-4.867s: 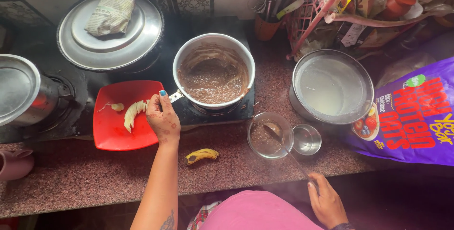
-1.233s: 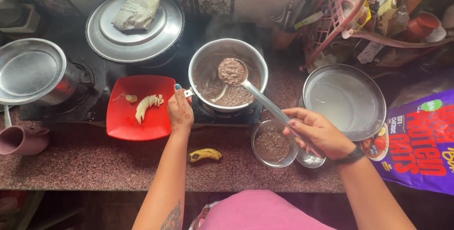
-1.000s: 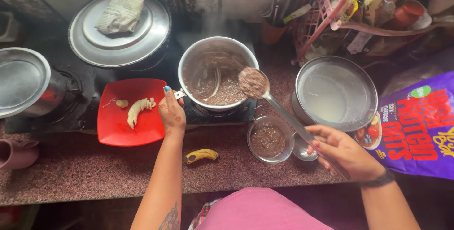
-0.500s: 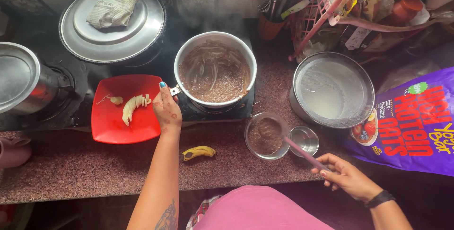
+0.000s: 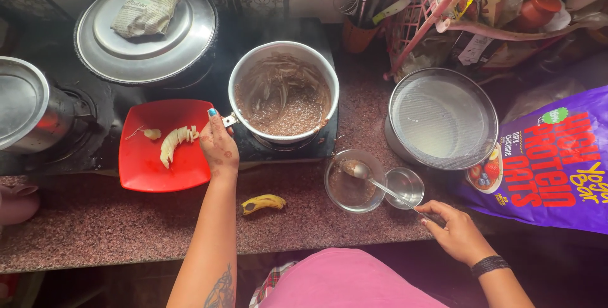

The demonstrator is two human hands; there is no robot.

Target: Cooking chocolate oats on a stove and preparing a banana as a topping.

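Pot (image 5: 284,96) sat on the burner, brown porridge part ladled out. My left hand (image 5: 218,146) gripped its handle; right hand (image 5: 453,229) closed on spoon (image 5: 383,184) resting in the half-filled glass bowl (image 5: 353,181). More serving remained, I judged.

**Lighting uneven, focus good in the middle**

Light is soft and diffuse, brightest upper middle. Matte sheen on the round steel lid (image 5: 145,29) and the steel pot (image 5: 284,89); faint haze of steam above the pot softens the tiles behind. The wide pan (image 5: 442,118) reflects pale, no hard glare. Bottom edge and both top corners fall into deep shadow; purple bag (image 5: 551,162) oversaturated. Shadows under rims are short and weak. Centre sharp; slight wide-angle stretch and softness at the edges.
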